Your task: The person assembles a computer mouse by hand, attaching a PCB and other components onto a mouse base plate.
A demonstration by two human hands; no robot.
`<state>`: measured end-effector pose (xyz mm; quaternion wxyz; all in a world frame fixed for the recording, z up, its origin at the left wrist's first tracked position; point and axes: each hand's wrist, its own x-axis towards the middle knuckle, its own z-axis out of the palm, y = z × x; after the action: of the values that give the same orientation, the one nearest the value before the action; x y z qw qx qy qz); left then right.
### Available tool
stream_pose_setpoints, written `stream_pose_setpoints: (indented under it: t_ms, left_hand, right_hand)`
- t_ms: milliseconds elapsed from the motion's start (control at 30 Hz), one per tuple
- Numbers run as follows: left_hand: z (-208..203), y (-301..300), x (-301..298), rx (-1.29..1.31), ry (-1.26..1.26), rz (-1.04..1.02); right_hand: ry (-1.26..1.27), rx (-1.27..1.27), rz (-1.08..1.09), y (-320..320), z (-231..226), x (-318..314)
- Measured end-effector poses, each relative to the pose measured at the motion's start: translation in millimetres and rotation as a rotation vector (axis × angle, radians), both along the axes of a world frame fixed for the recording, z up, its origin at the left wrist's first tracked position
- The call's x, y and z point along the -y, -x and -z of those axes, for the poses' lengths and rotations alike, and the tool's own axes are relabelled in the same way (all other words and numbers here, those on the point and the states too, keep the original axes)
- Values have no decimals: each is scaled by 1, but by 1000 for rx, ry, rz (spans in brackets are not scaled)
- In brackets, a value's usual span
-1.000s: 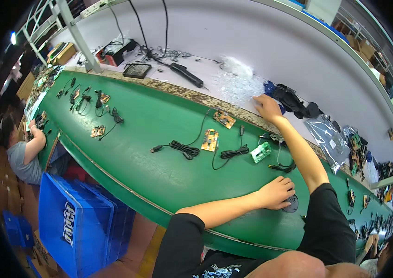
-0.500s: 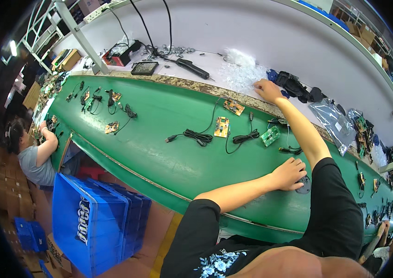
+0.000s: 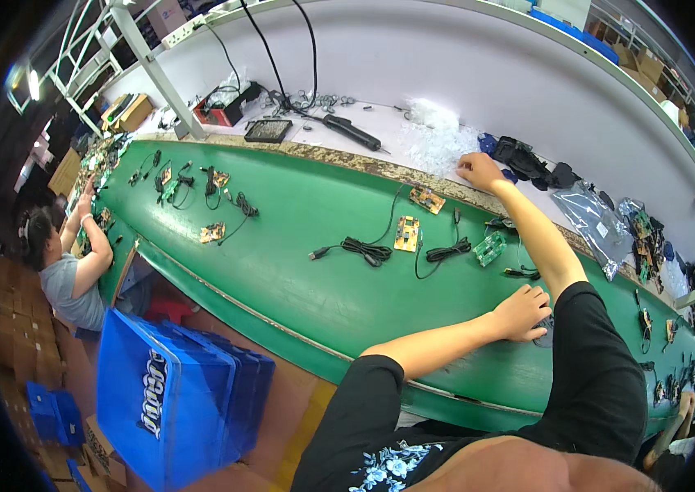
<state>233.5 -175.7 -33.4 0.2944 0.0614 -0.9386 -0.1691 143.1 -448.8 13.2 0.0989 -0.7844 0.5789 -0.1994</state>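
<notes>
My right hand (image 3: 480,172) reaches across to the back ledge, its fingers pinched together at the edge of a heap of small clear plastic pieces (image 3: 438,141). Whatever lies between those fingertips is too small to make out. On the green belt (image 3: 282,271), my left hand (image 3: 523,313) curls around a dark, round, flat part (image 3: 544,332), which it partly covers. Beyond that hand lie a green circuit board (image 3: 491,248) and a tan circuit board (image 3: 406,234) with coiled black cables (image 3: 366,250). Another tan board (image 3: 427,199) sits by the belt's back edge.
An electric screwdriver (image 3: 354,131) and a black tray (image 3: 268,130) lie on the ledge. Right of the heap are black parts (image 3: 525,157) and a clear plastic bag (image 3: 592,225). Blue crates (image 3: 175,394) stand at left, near a co-worker (image 3: 73,271).
The view has shifted slightly, moving the scene right and down. My hands stay in nearly the same places on the ledge and belt. The co-worker at left has raised their arms.
</notes>
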Motion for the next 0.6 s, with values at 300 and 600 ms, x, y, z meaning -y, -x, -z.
stream_pose_setpoints:
  t_ms: [300, 600]
  left_hand:
    - [3, -2, -9, -60, -90, 50]
    - [6, -6, 4, -108, -169, 139]
  right_hand:
    - [47, -47, 28, 10, 13, -32]
    - [208, 1003, -231, -21, -138, -200]
